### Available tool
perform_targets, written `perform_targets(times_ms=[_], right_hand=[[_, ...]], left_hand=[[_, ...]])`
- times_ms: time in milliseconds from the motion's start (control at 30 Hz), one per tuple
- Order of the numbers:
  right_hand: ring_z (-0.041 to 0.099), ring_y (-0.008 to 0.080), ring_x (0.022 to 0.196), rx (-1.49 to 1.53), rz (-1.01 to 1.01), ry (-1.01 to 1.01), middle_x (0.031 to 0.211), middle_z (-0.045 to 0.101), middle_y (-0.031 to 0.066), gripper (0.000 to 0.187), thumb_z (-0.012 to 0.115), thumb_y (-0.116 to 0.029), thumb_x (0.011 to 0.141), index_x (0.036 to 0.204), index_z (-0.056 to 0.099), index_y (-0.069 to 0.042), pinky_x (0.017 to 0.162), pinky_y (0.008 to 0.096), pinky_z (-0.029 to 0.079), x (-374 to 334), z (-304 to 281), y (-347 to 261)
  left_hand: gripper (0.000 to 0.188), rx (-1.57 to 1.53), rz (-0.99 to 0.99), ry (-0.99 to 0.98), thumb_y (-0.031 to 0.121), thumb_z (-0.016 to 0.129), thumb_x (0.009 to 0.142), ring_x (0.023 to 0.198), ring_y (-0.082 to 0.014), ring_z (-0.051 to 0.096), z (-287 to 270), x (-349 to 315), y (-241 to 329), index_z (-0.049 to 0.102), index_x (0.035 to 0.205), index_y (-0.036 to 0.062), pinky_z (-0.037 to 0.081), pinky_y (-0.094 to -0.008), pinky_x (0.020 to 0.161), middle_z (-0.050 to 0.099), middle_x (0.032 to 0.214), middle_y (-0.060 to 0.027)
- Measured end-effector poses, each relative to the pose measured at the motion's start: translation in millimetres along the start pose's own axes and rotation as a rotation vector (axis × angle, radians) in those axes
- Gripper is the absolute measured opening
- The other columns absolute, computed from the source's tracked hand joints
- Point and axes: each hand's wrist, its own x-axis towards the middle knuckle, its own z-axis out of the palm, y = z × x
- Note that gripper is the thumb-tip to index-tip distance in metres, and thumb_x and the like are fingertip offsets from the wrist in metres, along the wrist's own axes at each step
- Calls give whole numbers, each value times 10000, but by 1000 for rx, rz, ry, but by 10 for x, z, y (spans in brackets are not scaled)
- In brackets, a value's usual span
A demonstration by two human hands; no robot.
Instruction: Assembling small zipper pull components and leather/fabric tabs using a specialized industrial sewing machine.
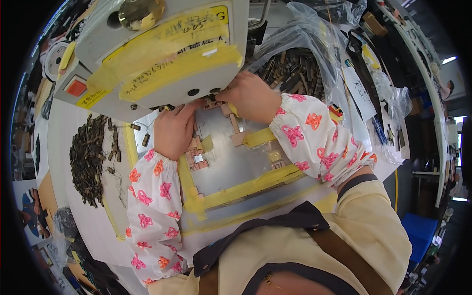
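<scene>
A grey machine head [172,64] with yellow tape, probably a sewing machine, hangs over a metal work plate [221,157]. My left hand [174,130] reaches in under its front edge from the left, fingers together and tips partly hidden. From the right, my right hand [251,97] bends its fingers in a pinch at the same spot. A small dark piece [212,97] shows between the two hands beneath the head. What exactly each hand grips there is too small and covered to make out. Patterned white sleeve covers are on both forearms.
Left of the plate lies a heap of small dark rolled pieces [88,160], some joined by thread. Dark strips [292,71] fill a clear plastic bag [324,37] behind my right hand. Yellow tape [255,186] and pinkish blocks [239,137] edge the plate. A red switch [76,88] sits on the machine.
</scene>
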Motion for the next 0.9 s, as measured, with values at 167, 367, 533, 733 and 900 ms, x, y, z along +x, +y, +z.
perform_targets(times_ms=[167,367,533,733,900], right_hand=[[564,208,839,47,6,20,812,587,25,121,595,-111,654,751,668,-107,733,335,457,-103,-17,26],[562,232,829,-100,193,2,824,569,63,104,592,-94,660,754,614,-56,709,337,469,-428,-645,176],[566,253,836,-170,164,-23,882,584,68,200,603,-79,654,848,617,-34,719,344,470,-427,-575,464],[565,288,782,-148,142,-149,836,547,106,119,577,-76,678,789,565,-32,674,377,456,-282,-560,453],[576,288,757,-130,167,-136,761,547,113,117,565,-89,687,781,513,-42,658,382,457,-413,-541,506]], left_hand=[[206,-16,-45,34,57,513,844,613,-304,569,102,-35,4,605,1019,113,449,-379,561,611,735,-111],[177,115,-120,216,48,529,832,517,-319,527,-150,-336,-342,602,982,105,413,-382,488,607,675,-117],[140,432,-105,177,109,579,816,836,-246,542,-346,-326,-330,610,951,95,376,-354,731,612,865,-65],[242,22,28,103,70,570,788,899,-341,530,-136,-19,123,615,1025,46,404,-415,803,609,905,-123],[246,-27,75,172,43,556,773,867,-364,561,146,71,25,614,1013,42,454,-423,768,611,894,-147]])
